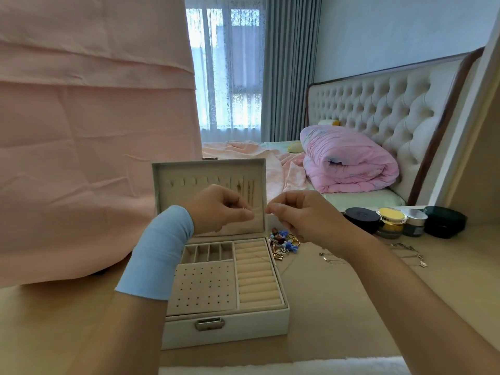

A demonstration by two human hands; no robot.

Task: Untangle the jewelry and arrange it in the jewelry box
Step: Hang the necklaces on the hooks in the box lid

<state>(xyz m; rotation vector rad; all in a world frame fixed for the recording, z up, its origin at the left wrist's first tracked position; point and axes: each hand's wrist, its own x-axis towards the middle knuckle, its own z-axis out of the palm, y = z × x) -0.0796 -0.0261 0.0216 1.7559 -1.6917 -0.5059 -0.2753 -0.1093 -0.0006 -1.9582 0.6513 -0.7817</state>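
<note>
pink cloth (81,131): hangs far left, beside and behind the box. We rate it a low snag risk for a swinging chain.
left hand (219,209): raised in front of the open lid, thumb and forefinger pinching a fine piece (244,209). There is a blue wrist sleeve (157,253) on the forearm.
jewelry box (227,331): open on the tabletop (351,307), directly under both hands. The ring rolls, stud panel and small slots look unfilled. We see a few hung chains (250,189) in the lid.
fine piece: too small to name; we judge it a thin chain or an earring being worked loose.
right hand (300,215): level with the left, fingertips pinched, near the left fingertips but apart. We judge it holds the other end, though any strand between is too thin to see.
risk, pull: drawing the hands apart hard would tighten a knot or snap a link.
risk, drop: a slipped pinch drops the piece into the box, where it is hard to spot on the beige lining.
risk, lid: working this close to the lid, we could hook the hung chains.
jewelry pile (284,242): tangled, just right of the box, below the right wrist. A lowered forearm could drag it.
loose chains (328,258): flat on the tabletop further right, apart from the pile. An arm sweep would re-tangle them.
jars (391,221): in a row at back right, well apart from the hands, so we see little risk of a knock.
</note>
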